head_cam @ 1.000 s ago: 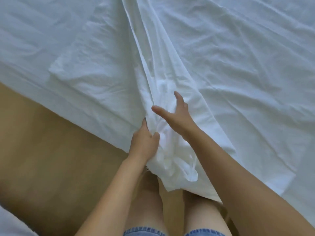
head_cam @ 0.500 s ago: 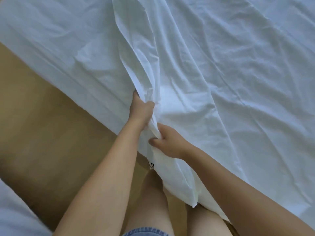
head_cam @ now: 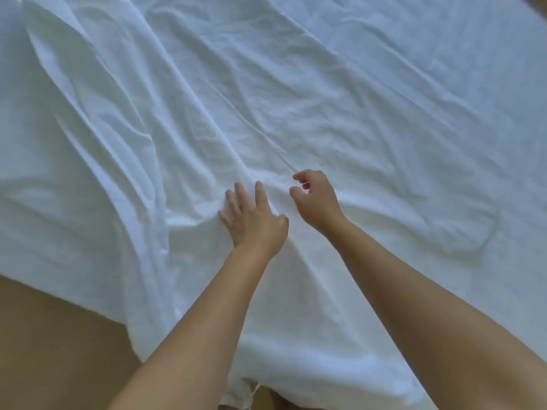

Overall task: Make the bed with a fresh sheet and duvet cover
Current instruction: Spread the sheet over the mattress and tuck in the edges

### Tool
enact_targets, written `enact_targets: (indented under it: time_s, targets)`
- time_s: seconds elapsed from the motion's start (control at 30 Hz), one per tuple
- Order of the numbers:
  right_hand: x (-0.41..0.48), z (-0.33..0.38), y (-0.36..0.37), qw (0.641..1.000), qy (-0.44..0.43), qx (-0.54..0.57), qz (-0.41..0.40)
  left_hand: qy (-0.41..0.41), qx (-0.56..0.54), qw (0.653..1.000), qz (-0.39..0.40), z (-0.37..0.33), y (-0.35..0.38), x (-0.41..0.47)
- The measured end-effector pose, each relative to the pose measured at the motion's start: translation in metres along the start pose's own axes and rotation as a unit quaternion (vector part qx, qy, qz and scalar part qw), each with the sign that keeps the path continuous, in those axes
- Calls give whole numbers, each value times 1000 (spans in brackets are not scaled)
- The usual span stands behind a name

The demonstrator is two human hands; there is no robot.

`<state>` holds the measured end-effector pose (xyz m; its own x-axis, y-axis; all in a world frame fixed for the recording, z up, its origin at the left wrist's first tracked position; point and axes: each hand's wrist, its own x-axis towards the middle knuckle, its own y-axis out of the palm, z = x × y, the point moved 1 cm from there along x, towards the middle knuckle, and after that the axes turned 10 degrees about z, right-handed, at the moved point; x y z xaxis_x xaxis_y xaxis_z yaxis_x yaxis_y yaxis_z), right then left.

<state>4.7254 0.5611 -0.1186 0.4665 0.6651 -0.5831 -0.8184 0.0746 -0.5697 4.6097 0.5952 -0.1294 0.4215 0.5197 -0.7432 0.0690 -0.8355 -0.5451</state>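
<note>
1. Head cam looks down at a bed, and a white sheet [head_cam: 325, 84] covers pretty much all of it. It's crumpled all over, with long creases running from the top left down toward the hands. It could be the sheet or the duvet cover, can't tell which.
2. The person's left hand [head_cam: 254, 226] lies palm-down on the sheet, fingers straight and spread and thumb sticking out to the right. The cloth bunches into a small ridge just off the little-finger side.
3. The right hand [head_cam: 318, 199] sits just beside the left, a touch further up the bed. Its fingers [head_cam: 305, 174] are loosely curled with a gap between forefinger and thumb, holding nothing that shows. Whether it touches the sheet or hovers just over it, can't tell.
4. Both forearms are bare and come in from the bottom of the view.
5. The sheet's near edge hangs over the side of the bed. A thick fold [head_cam: 154, 261] runs from the top left all the way down to that edge.
6. The tan floor [head_cam: 44, 350] shows at the lower left, beside the hanging edge.
7. Something small and white dangles from the hem between the arms — too small to tell what.
</note>
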Motion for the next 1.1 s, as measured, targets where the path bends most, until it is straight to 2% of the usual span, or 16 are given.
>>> enact_targets:
  time_s: [0.23,0.3,0.43,0.6,0.7,0.8,0.87,0.97,1.03,1.1]
  targets:
    - [96,-118,-135,978,61,-157,-126,9,60,998,29,-90,65,79]
    - [123,-141,-163,969,86,-199,-119,-18,61,998,10,-98,84,89]
    - [169,-160,-193,975,78,-190,-82,-50,67,996,-34,-95,103,104]
    - [172,-155,-191,967,60,-223,-104,-68,69,995,-29,-98,103,106]
    - [142,-153,-172,982,23,-184,-16,-71,45,996,-3,-101,96,102]
    - [104,-150,-147,981,0,-184,59,-66,-49,997,4,-112,77,94]
    - [77,-144,-132,976,-11,-202,82,-59,-184,981,-21,-131,57,91]
    - [35,-136,-123,983,-6,-158,97,-54,-400,914,-43,-164,33,100]
    - [11,-129,-125,991,-6,-79,111,-100,-468,878,-29,-182,29,105]
    - [-3,-126,-129,992,-12,-61,113,-131,-493,858,-57,-189,34,107]
